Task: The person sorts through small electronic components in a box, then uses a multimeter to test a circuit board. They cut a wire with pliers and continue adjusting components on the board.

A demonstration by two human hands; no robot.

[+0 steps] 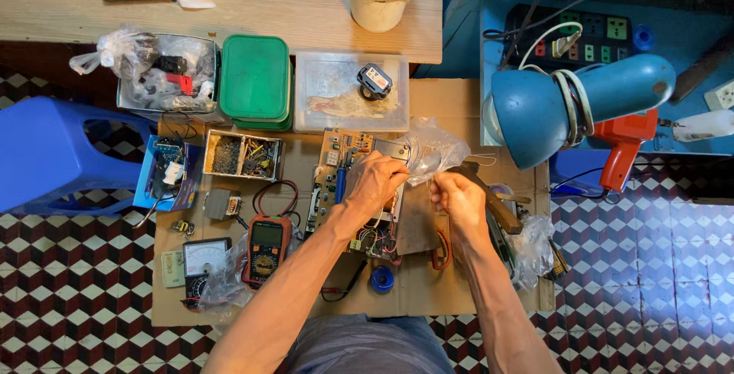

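Both hands pinch a clear plastic bag [430, 152]: left hand [375, 183] on its left edge, right hand [457, 196] just below it, over the circuit board [336, 167].

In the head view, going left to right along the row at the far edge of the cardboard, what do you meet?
Blue plastic stool → clear tub stuffed with bagged parts → stack of green-lidded boxes → clear shallow container → blue desk lamp → orange-red tool.

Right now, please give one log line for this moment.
left hand: holds clear plastic bag | right hand: pinches bag | below: circuit board
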